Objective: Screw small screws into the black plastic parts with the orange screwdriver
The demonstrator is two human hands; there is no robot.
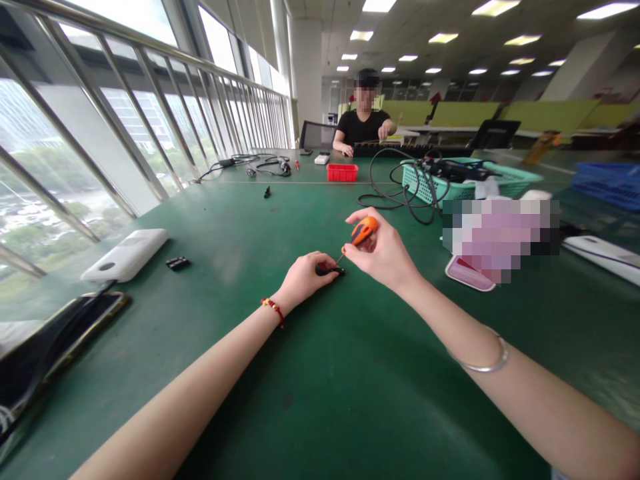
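My right hand [383, 250] is closed around the handle of an orange and black screwdriver [364, 230]. Its thin shaft slants down to the left and meets a small black part [327, 270] on the table. Thumb and fingers of my left hand [307, 277] pinch that part against the green surface; what exactly it is cannot be made out. Further left lies another small black piece [178, 263], apart from both hands. A third small black piece [267, 193] rests farther back.
The green table [280, 400] runs along a railing. A white power bank [125, 255] and a phone [75, 333] lie left. Behind are a red tray [342, 173], cables [273, 163] and a teal basket [515, 175]. A person [365, 120] sits at the far end.
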